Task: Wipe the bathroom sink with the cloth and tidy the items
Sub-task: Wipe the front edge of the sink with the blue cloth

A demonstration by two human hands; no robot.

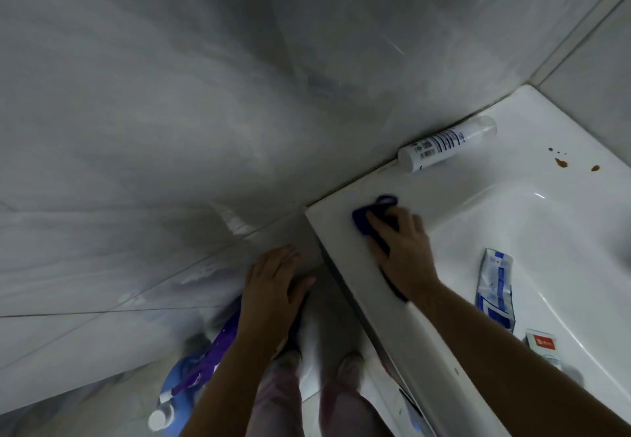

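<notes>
Two hands: right hand [399, 248] presses the cloth [362, 222] with flat fingers; left hand [276, 283] hangs relaxed, empty. Sweep firmly toward stains [561, 162] at two o'clock.

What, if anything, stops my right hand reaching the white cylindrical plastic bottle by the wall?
Probably nothing, so yes: the right hand presses the dark blue cloth on the white sink ledge, and only bare ledge lies between it and the white cylindrical plastic bottle.
</notes>
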